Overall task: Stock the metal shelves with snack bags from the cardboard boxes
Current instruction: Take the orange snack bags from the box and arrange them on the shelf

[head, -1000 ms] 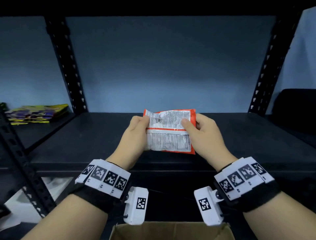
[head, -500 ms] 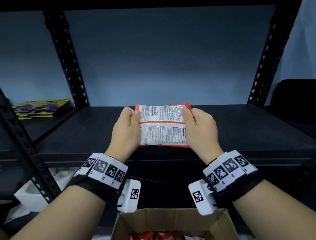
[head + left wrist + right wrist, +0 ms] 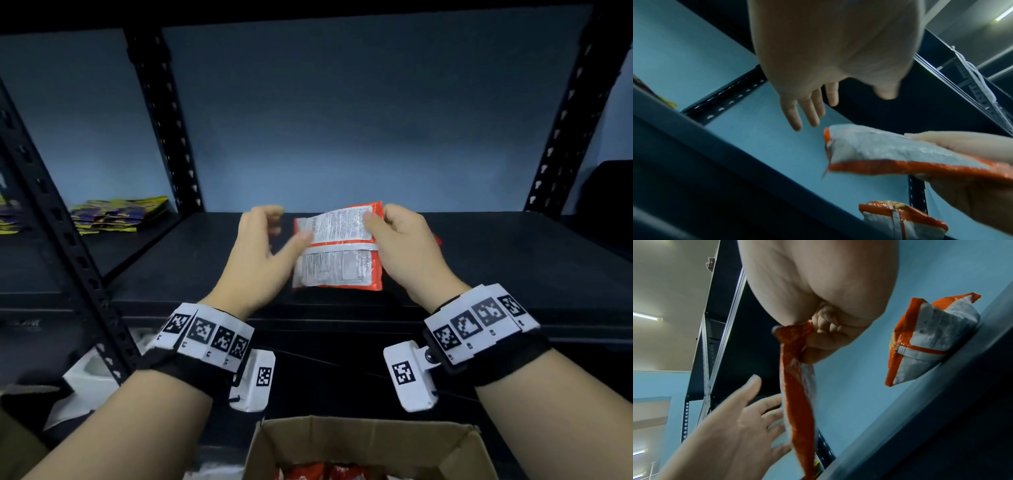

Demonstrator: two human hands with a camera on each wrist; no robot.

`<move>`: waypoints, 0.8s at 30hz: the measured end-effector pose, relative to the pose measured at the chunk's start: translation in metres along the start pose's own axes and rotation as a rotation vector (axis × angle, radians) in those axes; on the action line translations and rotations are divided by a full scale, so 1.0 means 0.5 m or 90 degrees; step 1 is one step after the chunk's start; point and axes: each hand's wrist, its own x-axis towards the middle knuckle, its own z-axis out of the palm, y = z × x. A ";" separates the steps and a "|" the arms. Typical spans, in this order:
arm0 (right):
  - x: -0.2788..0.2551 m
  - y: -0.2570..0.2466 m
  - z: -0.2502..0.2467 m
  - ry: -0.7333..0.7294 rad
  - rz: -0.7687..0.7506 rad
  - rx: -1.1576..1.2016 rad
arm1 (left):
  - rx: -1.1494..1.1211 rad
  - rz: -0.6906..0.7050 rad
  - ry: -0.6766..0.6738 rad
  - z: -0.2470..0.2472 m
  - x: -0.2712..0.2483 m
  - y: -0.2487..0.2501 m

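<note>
An orange snack bag [image 3: 337, 251] with its white printed back toward me hangs tilted above the black metal shelf [image 3: 178, 274]. My right hand [image 3: 376, 222] pinches its upper right corner, thumb in front. My left hand [image 3: 287, 226] is open just left of the bag, fingers spread, its thumb at the bag's left edge. The left wrist view shows those fingers [image 3: 809, 112] straight and apart from the bag [image 3: 879, 152]. In the right wrist view my right hand [image 3: 824, 331] grips the bag [image 3: 797, 394] by its top seam. A second orange bag [image 3: 931, 344] lies on the shelf behind my right hand.
An open cardboard box [image 3: 359, 442] with more orange bags [image 3: 329, 472] sits below my wrists. A stack of yellow and purple bags [image 3: 120, 214] lies on the neighbouring shelf at the left. Black perforated uprights [image 3: 164, 116] frame the bay, with a blue wall behind.
My left hand has let go of the bag's left edge and opened. The bag has tilted and shifted a little to the right, held by my right hand alone.
</note>
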 end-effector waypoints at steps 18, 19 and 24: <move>-0.026 -0.009 -0.079 0.031 0.025 0.086 | 0.085 0.195 0.073 0.037 -0.033 0.106; -0.028 -0.007 -0.081 0.042 0.016 0.059 | 0.077 0.183 0.065 0.032 -0.030 0.110; -0.040 -0.013 -0.081 -0.025 -0.002 0.059 | 0.036 0.155 -0.036 0.010 -0.020 0.128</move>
